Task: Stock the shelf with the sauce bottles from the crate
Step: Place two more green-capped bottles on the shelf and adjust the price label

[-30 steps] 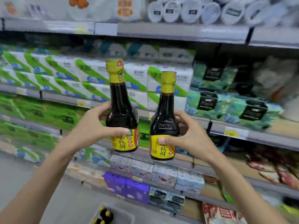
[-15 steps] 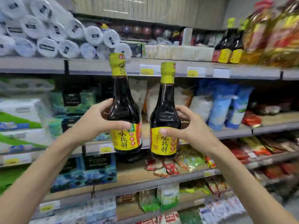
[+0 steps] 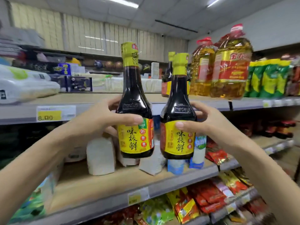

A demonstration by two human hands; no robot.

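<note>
I hold two dark sauce bottles upright in front of the shelving, each with a yellow cap wrap and yellow label. My left hand (image 3: 99, 122) grips the left sauce bottle (image 3: 134, 104) around its shoulder. My right hand (image 3: 206, 124) grips the right sauce bottle (image 3: 177, 111) the same way. Both bottles hang in the air level with the top shelf (image 3: 97, 98). Behind the right bottle, more sauce bottles of the same kind (image 3: 168, 75) stand on that shelf. The crate is out of view.
Two large cooking-oil jugs (image 3: 227, 67) stand on the top shelf to the right, then green packets (image 3: 267, 78). White wrapped packs (image 3: 24, 85) lie at its left. The shelf below (image 3: 113, 181) carries white bags (image 3: 100, 156); lower shelves hold red and yellow sachets (image 3: 211, 198).
The view has swung up and to the right along the aisle, from the tissue shelves to the top shelf with oil jugs. Both hands keep the same hold on the bottles.
</note>
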